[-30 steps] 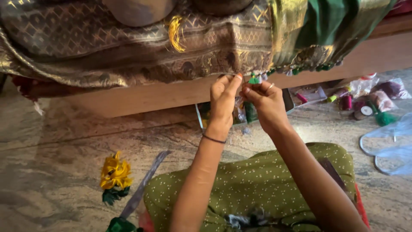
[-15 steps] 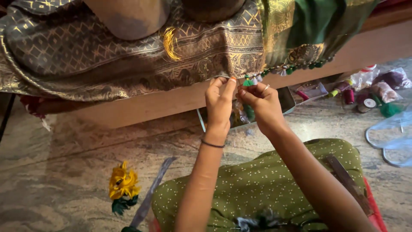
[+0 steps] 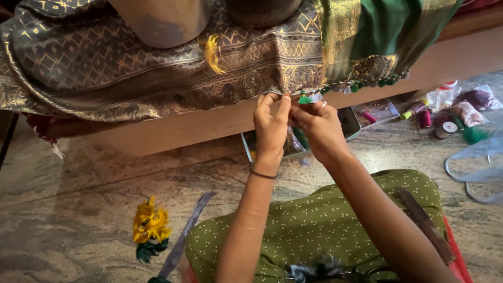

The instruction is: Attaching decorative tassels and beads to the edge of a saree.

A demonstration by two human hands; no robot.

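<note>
A gold-patterned grey and green cloth [image 3: 131,68] hangs over a low wooden ledge [image 3: 209,123]. My left hand [image 3: 271,126] pinches the cloth's lower edge. My right hand [image 3: 319,126], close beside it, has its fingers closed on a small green tassel [image 3: 304,98] at that edge. More green tassels [image 3: 377,82] line the hem to the right. My arms reach up from my lap, which is covered in green dotted fabric [image 3: 314,225].
A shallow tray [image 3: 351,123] sits on the stone floor behind my hands. Thread spools and packets [image 3: 445,112] lie at the right. A yellow and green thread bundle [image 3: 150,228] and a flat grey strip [image 3: 186,241] lie at the left. Two pots [image 3: 162,21] stand on the cloth.
The view has drifted a little, so the cloth and hands sit slightly right and higher. Both hands stay at the cloth's edge, fingers working together at the green tassel.
</note>
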